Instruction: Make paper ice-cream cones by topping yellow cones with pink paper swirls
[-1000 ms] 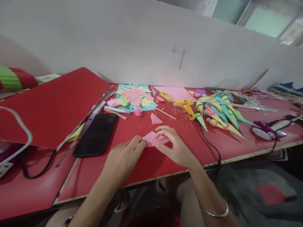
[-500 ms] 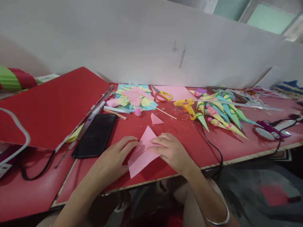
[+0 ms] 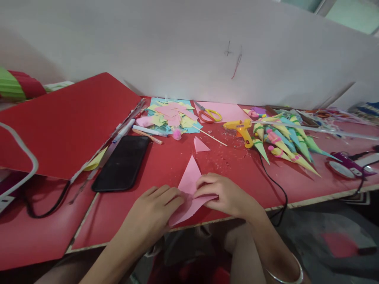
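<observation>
A folded sheet of pink paper (image 3: pixel 189 177) lies at the front of the red table, its pointed tip facing away from me and its lower flap curling upward. My left hand (image 3: pixel 161 205) presses on its left side with the fingers together. On the right, my right hand (image 3: pixel 223 193) pinches the lifted flap between thumb and fingers. Both thumbs are partly hidden. Just beyond the paper's tip lie small pink paper triangles (image 3: pixel 201 145).
Left of my hands is a black phone (image 3: pixel 122 163). Farther back lie paper scraps (image 3: pixel 171 114), scissors (image 3: pixel 209 113), a yellow glue gun (image 3: pixel 241 129) and several decorated paper cones (image 3: pixel 284 138). A red board (image 3: pixel 68 130) leans at left. The table's front edge runs close below the paper.
The paper has come nearer the table edge, and its lower flap, flat before, now curls up. Both hands have moved closer together around it. The camera view has shifted slightly.
</observation>
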A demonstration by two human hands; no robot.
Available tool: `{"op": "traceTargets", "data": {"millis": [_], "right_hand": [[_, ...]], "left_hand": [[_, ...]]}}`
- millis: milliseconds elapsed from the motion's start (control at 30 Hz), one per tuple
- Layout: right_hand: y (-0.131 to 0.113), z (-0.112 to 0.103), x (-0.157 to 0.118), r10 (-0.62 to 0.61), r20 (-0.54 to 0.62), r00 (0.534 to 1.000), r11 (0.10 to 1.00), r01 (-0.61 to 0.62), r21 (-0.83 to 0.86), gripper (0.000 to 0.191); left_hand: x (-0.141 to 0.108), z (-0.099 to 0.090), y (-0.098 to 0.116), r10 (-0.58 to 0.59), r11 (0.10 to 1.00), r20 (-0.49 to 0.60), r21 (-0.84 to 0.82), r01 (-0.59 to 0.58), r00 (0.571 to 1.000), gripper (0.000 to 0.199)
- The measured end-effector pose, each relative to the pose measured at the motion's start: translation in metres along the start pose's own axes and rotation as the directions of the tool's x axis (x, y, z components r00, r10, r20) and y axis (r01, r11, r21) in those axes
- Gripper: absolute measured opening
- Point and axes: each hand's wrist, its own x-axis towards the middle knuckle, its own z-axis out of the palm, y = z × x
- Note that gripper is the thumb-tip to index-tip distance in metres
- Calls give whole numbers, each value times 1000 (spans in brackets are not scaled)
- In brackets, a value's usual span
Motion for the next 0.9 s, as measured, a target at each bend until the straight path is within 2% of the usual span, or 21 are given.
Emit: {"op": "traceTargets", "data": {"millis": [100,300,367,433,533,600,733,900], "right_hand": [[-1,2,2,43,-32,999,996,-40,74,14],[-5,8,7,183,-146,972,983,-181,23,13],[-4,6,6,176,-137,975,984,-171,47,11],[-1,3,3,135,-82,987,986,-126,107,8],[3,-1,-2,97,1,995,981,-95,169,22],[4,-2,-3,106,0,994,980,-105,169,23],[2,3,1,136,-90,987,983,-123,134,8],[0,11,6,223,-219,950,975,-215,61,13]], "left_hand": [[1,4,3,-46,999,-50,2,47,998,14],[1,14,-1,-145,989,-136,16,148,980,27],[0,13,-4,-162,987,-120,-3,163,979,24],[-1,10,-6,-135,990,-67,-49,132,989,17],[-2,4,-6,-48,996,16,-80,49,999,15],[-3,2,-5,-22,998,17,-61,23,1000,17],[-4,5,-3,-101,995,-71,-20,100,992,15],[-5,8,-2,-241,970,-81,16,243,967,23]]}}
